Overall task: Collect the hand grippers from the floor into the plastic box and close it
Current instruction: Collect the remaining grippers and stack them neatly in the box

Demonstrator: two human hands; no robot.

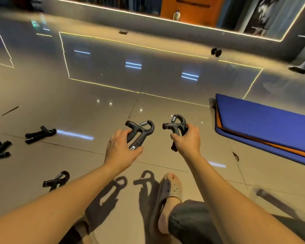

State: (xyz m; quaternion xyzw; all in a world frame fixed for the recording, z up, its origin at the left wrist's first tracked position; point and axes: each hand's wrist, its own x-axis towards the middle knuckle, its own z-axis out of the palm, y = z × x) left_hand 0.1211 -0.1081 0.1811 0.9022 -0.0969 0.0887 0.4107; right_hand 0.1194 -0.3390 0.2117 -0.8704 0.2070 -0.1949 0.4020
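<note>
we grip one gripper (142, 132) in left hand (121, 150), another (177, 127) in right hand (188, 140); white label unreadable, three more grippers (40, 134) on floor (77, 106).

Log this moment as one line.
left hand: holds black hand gripper | right hand: holds second gripper | floor: grippers remain | box: unseen
</note>
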